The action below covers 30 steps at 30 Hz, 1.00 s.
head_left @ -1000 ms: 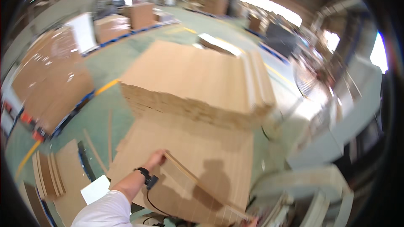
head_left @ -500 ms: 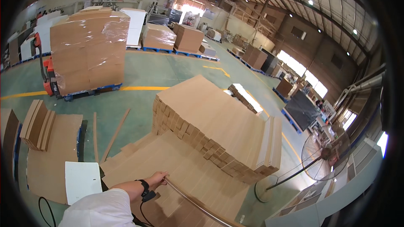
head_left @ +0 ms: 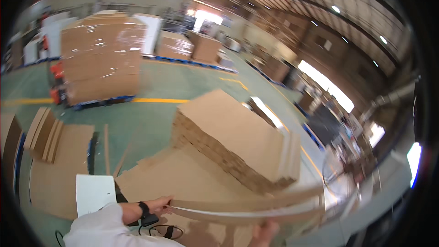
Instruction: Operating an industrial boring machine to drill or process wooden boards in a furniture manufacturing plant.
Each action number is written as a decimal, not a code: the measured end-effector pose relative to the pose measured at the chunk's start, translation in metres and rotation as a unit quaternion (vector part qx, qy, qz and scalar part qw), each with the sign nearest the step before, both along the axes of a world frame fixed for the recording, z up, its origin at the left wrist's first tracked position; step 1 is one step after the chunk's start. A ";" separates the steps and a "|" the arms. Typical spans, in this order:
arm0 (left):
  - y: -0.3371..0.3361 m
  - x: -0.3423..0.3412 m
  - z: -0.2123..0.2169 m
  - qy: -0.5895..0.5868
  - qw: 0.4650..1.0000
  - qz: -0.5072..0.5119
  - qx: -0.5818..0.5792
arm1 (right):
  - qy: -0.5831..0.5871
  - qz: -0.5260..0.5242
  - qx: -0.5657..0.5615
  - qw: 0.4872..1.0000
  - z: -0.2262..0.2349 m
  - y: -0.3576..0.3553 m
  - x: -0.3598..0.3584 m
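My left hand (head_left: 161,205), with a black band at the wrist, is closed on the left end of long narrow brown boards (head_left: 219,204). Two brown strips spread apart to the right, with a pale band between them. At the lower strip's near edge is my right hand (head_left: 265,231), blurred but apparently closed on it. Beneath and beyond the boards lies a low, wide layer of brown boards (head_left: 183,171). A taller stack of brown boards (head_left: 233,130) rises behind that layer, its ends uneven.
Left of me, a white panel (head_left: 95,194) and several curved brown pieces (head_left: 43,135) rest on brown sheet. A film-wrapped stack (head_left: 103,59) stands on a blue pallet beside an orange pallet jack (head_left: 57,82). A blurred fan (head_left: 338,171) stands at right. Cables (head_left: 167,232) hang near my left forearm.
The long boards have swung up across the front and now show as two strips with a pale band. My right hand has come into view; my left hand has moved slightly left and down.
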State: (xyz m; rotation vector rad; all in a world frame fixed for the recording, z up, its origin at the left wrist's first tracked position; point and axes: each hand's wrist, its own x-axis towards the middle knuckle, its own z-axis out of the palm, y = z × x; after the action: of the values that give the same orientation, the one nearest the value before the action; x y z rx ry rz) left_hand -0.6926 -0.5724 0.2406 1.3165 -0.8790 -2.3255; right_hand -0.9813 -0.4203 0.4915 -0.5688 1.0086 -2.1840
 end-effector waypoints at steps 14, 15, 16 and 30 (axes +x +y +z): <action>-0.001 -0.059 0.383 0.379 0.805 -0.006 -0.457 | 0.155 0.253 0.055 0.953 0.049 -0.039 0.089; 0.000 -0.059 0.392 0.374 0.803 -0.003 -0.464 | 0.189 0.241 0.033 0.951 0.051 -0.037 0.100; 0.000 -0.058 0.400 0.349 0.804 0.033 -0.480 | 0.221 0.226 0.011 0.949 0.054 -0.034 0.107; 0.034 -0.070 0.410 0.431 0.809 0.073 -0.393 | 0.499 0.136 0.036 0.855 0.068 0.004 0.084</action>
State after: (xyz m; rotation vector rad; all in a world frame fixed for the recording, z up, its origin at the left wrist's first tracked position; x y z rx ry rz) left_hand -0.7627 -0.5382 0.6501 -0.0488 -1.1232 -1.7496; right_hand -0.8973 -0.4158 0.5591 -1.7866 1.3746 -1.5201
